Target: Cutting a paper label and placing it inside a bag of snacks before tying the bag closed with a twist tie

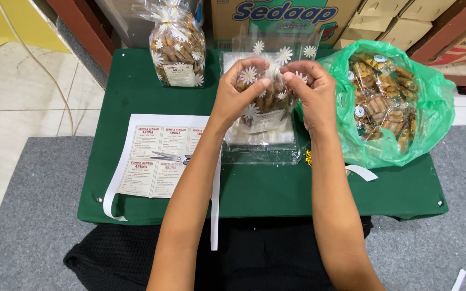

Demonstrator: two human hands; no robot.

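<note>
From the head view, we hold a clear daisy-printed snack bag (268,102) between both hands, our left hand (239,91) pinching its left side and our right hand (313,94) gripping its right, fingers curled inward, forearms stretched over the green tabletop (260,188). Beyond the left hand stands a tied filled bag (178,48); a green plastic bag (405,97) lies right of the right hand.

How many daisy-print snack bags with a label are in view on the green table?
2. One tied bag stands at the table's back left. The other bag is gripped at its neck by the left hand and right hand. More could be hidden.
</note>
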